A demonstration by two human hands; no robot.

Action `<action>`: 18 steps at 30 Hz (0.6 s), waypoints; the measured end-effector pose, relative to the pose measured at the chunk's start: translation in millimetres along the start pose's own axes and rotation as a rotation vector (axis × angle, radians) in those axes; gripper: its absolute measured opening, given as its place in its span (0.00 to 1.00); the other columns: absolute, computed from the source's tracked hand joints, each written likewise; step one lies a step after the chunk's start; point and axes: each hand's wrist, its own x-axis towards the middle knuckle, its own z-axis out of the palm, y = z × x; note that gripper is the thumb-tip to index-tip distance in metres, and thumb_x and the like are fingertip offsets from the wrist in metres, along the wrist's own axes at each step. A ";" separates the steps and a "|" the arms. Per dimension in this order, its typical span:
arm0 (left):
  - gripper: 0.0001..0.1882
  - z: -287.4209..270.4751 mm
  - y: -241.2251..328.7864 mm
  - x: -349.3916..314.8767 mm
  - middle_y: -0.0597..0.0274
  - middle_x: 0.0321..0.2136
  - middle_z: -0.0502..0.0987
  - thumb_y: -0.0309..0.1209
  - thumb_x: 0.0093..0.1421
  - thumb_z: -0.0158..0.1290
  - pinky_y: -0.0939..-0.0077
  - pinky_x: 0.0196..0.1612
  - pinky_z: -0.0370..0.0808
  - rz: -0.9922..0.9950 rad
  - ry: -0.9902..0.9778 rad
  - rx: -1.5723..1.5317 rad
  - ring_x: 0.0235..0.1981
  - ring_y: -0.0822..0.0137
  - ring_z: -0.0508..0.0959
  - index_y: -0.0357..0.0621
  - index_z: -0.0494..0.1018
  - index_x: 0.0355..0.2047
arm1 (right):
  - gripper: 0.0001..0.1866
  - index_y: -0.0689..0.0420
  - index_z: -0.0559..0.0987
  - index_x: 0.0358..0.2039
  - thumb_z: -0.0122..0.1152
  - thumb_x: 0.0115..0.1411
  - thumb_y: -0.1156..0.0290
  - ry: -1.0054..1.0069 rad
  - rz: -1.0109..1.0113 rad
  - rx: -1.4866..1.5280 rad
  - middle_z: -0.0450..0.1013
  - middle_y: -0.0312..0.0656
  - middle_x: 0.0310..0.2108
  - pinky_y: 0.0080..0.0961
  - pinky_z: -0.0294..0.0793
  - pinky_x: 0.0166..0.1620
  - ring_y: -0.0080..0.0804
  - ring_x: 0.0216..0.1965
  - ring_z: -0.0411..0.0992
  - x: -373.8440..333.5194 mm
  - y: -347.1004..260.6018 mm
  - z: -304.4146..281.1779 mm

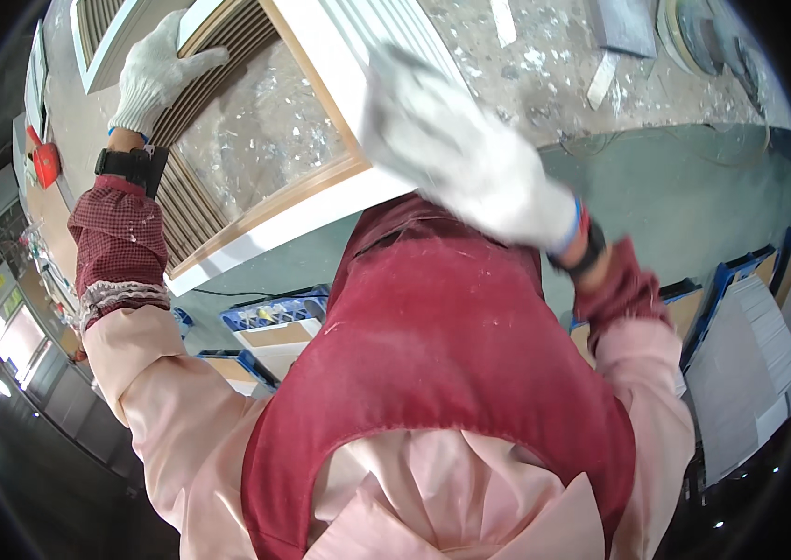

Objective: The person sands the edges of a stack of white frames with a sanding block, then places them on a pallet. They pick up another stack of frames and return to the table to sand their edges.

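A white-edged frame with brown inner trim and ribbed strips [265, 224] lies on the worktable. My left hand [157, 79], in a white knitted glove, grips its far left rail, with the thumb out on the inner side and the fingers on the other. My right hand [489, 173], also gloved, is smeared by motion over the frame's right side. In it is a flat grey pad [391, 117], like a sanding pad; blur hides its detail and whether it touches the white surface.
Paint spots and flakes cover the worktable [545, 75]. A grey block [621, 26] and round coils [690, 37] sit at the far right. A red object [43, 161] is at the left edge. Blue racks [727, 280] with panels stand on the green floor [676, 187].
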 end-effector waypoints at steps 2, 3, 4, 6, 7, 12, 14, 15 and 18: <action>0.42 0.1 -5.2 -3.2 0.48 0.42 0.80 0.57 0.49 0.62 0.62 0.48 0.77 0.029 0.010 0.007 0.42 0.55 0.82 0.40 0.67 0.57 | 0.32 0.60 0.72 0.52 0.66 0.43 0.72 -0.096 0.065 -0.020 0.66 0.52 0.56 0.39 0.68 0.60 0.53 0.57 0.66 -10.1 -24.2 -5.8; 0.43 0.5 -5.8 -1.4 0.48 0.43 0.80 0.57 0.49 0.62 0.62 0.49 0.76 0.006 -0.006 0.025 0.43 0.55 0.81 0.41 0.67 0.57 | 0.31 0.61 0.72 0.52 0.66 0.43 0.71 -0.058 0.077 -0.038 0.66 0.51 0.56 0.38 0.69 0.59 0.53 0.57 0.66 -13.2 -25.9 -1.9; 0.44 0.4 -6.2 -1.9 0.47 0.43 0.80 0.58 0.49 0.62 0.63 0.50 0.76 -0.019 -0.023 0.044 0.44 0.55 0.81 0.41 0.66 0.58 | 0.31 0.61 0.71 0.51 0.66 0.43 0.71 -0.020 0.088 -0.054 0.66 0.51 0.55 0.37 0.70 0.59 0.53 0.57 0.65 -14.4 -26.9 0.6; 0.44 -2.0 2.7 3.4 0.47 0.44 0.79 0.58 0.49 0.62 0.62 0.50 0.76 -0.025 -0.037 0.016 0.44 0.55 0.81 0.42 0.67 0.58 | 0.27 0.57 0.71 0.55 0.61 0.52 0.71 -0.022 0.007 -0.118 0.66 0.50 0.57 0.34 0.71 0.57 0.48 0.58 0.66 18.6 -4.4 -7.1; 0.44 -4.4 5.1 4.8 0.46 0.44 0.79 0.58 0.49 0.62 0.62 0.51 0.76 -0.032 -0.058 0.000 0.45 0.54 0.81 0.42 0.67 0.58 | 0.26 0.56 0.71 0.56 0.59 0.55 0.70 -0.022 -0.033 -0.104 0.65 0.49 0.59 0.33 0.70 0.58 0.46 0.58 0.66 34.8 14.4 -5.8; 0.42 13.6 -8.9 11.5 0.46 0.44 0.79 0.56 0.49 0.63 0.60 0.52 0.74 0.010 -0.017 -0.024 0.47 0.50 0.79 0.42 0.67 0.57 | 0.24 0.54 0.69 0.60 0.51 0.62 0.66 -0.048 -0.060 0.001 0.67 0.49 0.58 0.34 0.67 0.59 0.45 0.59 0.66 45.6 37.3 2.6; 0.42 10.8 -7.3 1.2 0.45 0.44 0.79 0.56 0.49 0.63 0.59 0.52 0.74 0.007 -0.006 -0.019 0.47 0.50 0.79 0.42 0.67 0.57 | 0.24 0.55 0.72 0.58 0.54 0.58 0.70 -0.068 -0.148 -0.173 0.66 0.52 0.58 0.33 0.68 0.60 0.46 0.60 0.65 20.0 1.7 -2.4; 0.42 9.7 -5.3 -4.7 0.44 0.44 0.79 0.55 0.49 0.63 0.59 0.52 0.74 0.022 -0.008 -0.007 0.48 0.49 0.79 0.42 0.67 0.57 | 0.24 0.56 0.72 0.57 0.53 0.58 0.71 -0.122 -0.106 -0.220 0.67 0.54 0.58 0.34 0.67 0.61 0.49 0.60 0.65 8.7 -23.0 -7.4; 0.31 -39.2 46.8 -22.8 0.47 0.39 0.80 0.44 0.47 0.63 0.63 0.49 0.75 -0.041 -0.042 -0.293 0.42 0.52 0.80 0.41 0.72 0.49 | 0.25 0.60 0.74 0.55 0.54 0.54 0.74 -0.098 0.048 -0.079 0.67 0.54 0.58 0.33 0.65 0.62 0.48 0.62 0.64 -6.0 -35.7 -11.0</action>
